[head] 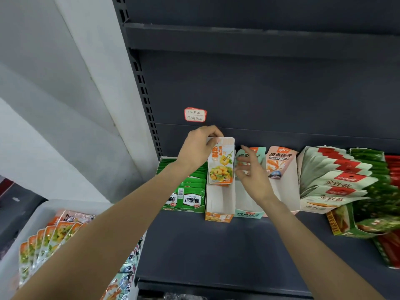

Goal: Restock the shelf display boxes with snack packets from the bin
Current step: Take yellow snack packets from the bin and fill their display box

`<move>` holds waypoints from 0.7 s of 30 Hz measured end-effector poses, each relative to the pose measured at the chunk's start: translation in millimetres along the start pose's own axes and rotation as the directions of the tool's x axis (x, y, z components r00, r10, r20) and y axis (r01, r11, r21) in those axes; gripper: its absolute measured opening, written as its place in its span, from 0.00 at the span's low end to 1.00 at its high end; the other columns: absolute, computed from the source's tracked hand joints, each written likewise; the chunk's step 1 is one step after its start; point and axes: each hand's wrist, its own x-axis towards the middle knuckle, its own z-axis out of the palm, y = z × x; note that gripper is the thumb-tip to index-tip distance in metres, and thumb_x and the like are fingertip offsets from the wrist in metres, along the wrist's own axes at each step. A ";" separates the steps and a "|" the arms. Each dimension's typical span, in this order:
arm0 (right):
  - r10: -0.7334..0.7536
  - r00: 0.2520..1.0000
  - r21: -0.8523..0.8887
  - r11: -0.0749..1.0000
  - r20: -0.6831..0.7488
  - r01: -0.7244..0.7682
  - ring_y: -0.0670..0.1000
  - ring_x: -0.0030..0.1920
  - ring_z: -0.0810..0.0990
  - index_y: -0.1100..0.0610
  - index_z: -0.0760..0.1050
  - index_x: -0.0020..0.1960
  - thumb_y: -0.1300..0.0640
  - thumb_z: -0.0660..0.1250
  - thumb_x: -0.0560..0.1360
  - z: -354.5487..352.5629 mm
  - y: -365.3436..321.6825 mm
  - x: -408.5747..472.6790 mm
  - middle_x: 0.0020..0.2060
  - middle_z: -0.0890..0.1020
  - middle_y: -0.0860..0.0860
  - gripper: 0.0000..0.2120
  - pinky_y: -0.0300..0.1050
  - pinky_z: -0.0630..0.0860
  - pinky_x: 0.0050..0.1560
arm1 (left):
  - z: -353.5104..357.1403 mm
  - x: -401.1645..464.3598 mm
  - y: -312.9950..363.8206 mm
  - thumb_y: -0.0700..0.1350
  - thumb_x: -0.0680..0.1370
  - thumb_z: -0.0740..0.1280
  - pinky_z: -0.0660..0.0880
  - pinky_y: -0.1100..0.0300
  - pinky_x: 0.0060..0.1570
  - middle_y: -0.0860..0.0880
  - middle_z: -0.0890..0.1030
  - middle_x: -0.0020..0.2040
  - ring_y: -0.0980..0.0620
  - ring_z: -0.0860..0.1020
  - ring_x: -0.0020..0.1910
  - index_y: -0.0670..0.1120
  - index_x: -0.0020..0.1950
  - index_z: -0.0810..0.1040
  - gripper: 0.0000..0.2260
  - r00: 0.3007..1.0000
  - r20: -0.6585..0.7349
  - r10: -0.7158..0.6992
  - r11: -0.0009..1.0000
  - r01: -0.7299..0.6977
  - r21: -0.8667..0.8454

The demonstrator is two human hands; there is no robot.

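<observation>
The left hand [200, 148] pinches the top edge of a small stack of orange snack packets [221, 162], thumb and curled fingers closed on it, holding the stack upright at the back end of the narrow orange display box [219, 204]. The front part of that box is bare white cardboard, open room ahead of the packets. The right hand [252, 172] hovers just beside the stack, its grip loose, fingers spread and holding nothing, in front of the mint display box [249, 210]. Left of the orange box, touching it, a green display box [184, 191] sits full against the shelf's back left corner. Right of the mint box stands a pink display box [281, 169], then fanned white-and-red packets [337, 180] and green ones toward the shelf's right edge. The dark shelf [227, 250] has broad free room along its front edge. The bin [13, 245] sits below the shelf's front left corner, with more orange packets standing in it.
</observation>
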 end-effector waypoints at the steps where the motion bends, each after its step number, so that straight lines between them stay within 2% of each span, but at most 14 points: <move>1: 0.004 1.000 -0.008 1.000 0.018 -0.004 0.51 0.59 0.77 0.48 0.57 0.74 0.60 0.66 0.76 1.5 0.2 0.4 0.63 0.75 0.51 0.31 0.53 0.77 0.58 | 3.1 -0.2 -2.9 0.36 0.77 0.64 0.76 0.58 0.49 0.48 0.81 0.46 0.53 0.78 0.46 0.44 0.49 0.80 0.07 1.000 0.015 0.000 1.000 0.000 0.026; 3: 0.019 0.999 -0.009 1.000 0.035 -0.018 0.51 0.60 0.77 0.47 0.55 0.74 0.55 0.69 0.74 3.7 0.7 0.9 0.64 0.75 0.50 0.34 0.55 0.76 0.59 | 10.2 -1.8 -9.1 0.35 0.76 0.64 0.76 0.52 0.49 0.48 0.80 0.46 0.51 0.78 0.46 0.45 0.49 0.80 0.07 0.998 0.054 -0.013 0.998 0.009 0.067; 7: 0.025 0.999 -0.004 1.000 0.020 -0.025 0.50 0.59 0.78 0.46 0.55 0.74 0.52 0.70 0.73 5.5 1.0 1.8 0.63 0.76 0.50 0.36 0.54 0.76 0.59 | 23.9 -8.5 -14.1 0.34 0.75 0.64 0.77 0.49 0.48 0.47 0.79 0.46 0.48 0.78 0.45 0.45 0.49 0.80 0.09 0.990 0.137 -0.038 0.990 0.019 0.140; 12: 0.021 1.000 -0.057 0.998 -0.012 -0.022 0.52 0.58 0.79 0.48 0.57 0.73 0.54 0.69 0.75 6.8 -1.0 4.7 0.62 0.77 0.51 0.32 0.55 0.77 0.58 | 25.9 -8.5 -14.9 0.35 0.76 0.63 0.77 0.49 0.47 0.47 0.78 0.49 0.49 0.77 0.48 0.46 0.51 0.79 0.09 0.993 0.110 -0.043 0.978 0.019 0.205; 15: 0.018 1.000 -0.084 0.996 -0.015 -0.020 0.52 0.58 0.79 0.48 0.57 0.73 0.55 0.68 0.75 6.9 -2.5 5.3 0.63 0.77 0.51 0.31 0.54 0.77 0.57 | 21.6 -10.2 -13.2 0.38 0.77 0.63 0.76 0.52 0.47 0.48 0.76 0.53 0.50 0.75 0.52 0.47 0.57 0.77 0.10 0.996 0.089 -0.019 0.959 -0.007 0.284; 19: 0.014 1.000 -0.107 0.994 -0.017 -0.016 0.53 0.61 0.77 0.47 0.56 0.74 0.51 0.68 0.75 7.0 -5.4 1.1 0.65 0.75 0.52 0.32 0.57 0.77 0.58 | 10.7 -21.1 -17.2 0.43 0.78 0.65 0.77 0.52 0.49 0.48 0.76 0.55 0.50 0.75 0.53 0.48 0.61 0.76 0.12 0.998 0.058 -0.006 0.957 -0.011 0.290; 21: -0.021 0.997 -0.208 0.978 -0.077 0.004 0.54 0.62 0.75 0.46 0.57 0.73 0.47 0.68 0.74 7.6 -11.1 -4.3 0.66 0.73 0.52 0.32 0.56 0.77 0.57 | 1.4 -30.8 -20.6 0.45 0.78 0.65 0.77 0.51 0.50 0.48 0.77 0.56 0.50 0.75 0.55 0.48 0.62 0.75 0.13 0.998 0.058 -0.006 0.957 -0.011 0.288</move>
